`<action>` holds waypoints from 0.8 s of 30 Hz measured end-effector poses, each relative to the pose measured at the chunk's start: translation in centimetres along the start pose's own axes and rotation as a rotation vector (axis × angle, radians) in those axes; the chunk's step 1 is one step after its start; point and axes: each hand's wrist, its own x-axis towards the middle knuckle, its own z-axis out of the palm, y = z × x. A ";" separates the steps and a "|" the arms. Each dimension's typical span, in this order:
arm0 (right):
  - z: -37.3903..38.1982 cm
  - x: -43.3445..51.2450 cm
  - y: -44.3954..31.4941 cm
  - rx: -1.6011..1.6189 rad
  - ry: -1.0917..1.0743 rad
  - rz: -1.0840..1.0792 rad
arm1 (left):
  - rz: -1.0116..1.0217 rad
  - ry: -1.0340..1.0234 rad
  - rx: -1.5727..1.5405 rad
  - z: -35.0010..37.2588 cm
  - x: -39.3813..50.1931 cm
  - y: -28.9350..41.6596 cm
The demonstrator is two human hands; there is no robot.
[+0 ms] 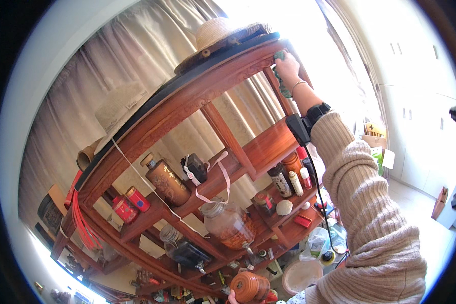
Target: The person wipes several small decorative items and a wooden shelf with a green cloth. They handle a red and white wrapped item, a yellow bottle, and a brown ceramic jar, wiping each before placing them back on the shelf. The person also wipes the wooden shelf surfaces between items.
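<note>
My right hand (pixel 287 68) is raised to the upper right corner of a carved wooden display shelf (pixel 228 81). It holds a green cloth (pixel 283 85) against the wood there. A strap with a black device and cable is on that wrist. At the bottom edge my left hand (pixel 233 297) shows only its fingertips, gripping an orange-brown lidded jar (pixel 247 287), tilted on its side in view. Straw hats (pixel 214 34) lie on the shelf's top, near the raised hand.
On the shelves stand a brown bottle (pixel 169 182), a black box (pixel 195 168) with a pink ribbon, glass jars with taps (pixel 231 226), red tins (pixel 125 209) and spray cans (pixel 295 183). A pale round basin (pixel 302 275) lies low. Red tassels (pixel 85 224) hang at left.
</note>
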 end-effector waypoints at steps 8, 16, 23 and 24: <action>3.2 -4.8 -2.5 -0.268 0.052 -0.290 | -0.165 -0.196 -0.201 -1.1 0.6 0.3; 3.2 -9.9 -5.4 -0.315 0.034 -0.444 | -0.035 0.005 0.047 -0.6 0.6 -0.1; 3.8 -14.5 -8.0 -0.251 -0.157 -0.574 | -0.021 0.080 0.147 -0.3 0.8 -0.4; 3.7 -14.9 -8.3 -0.213 -0.227 -0.570 | -0.020 0.088 0.160 -0.2 0.9 -0.5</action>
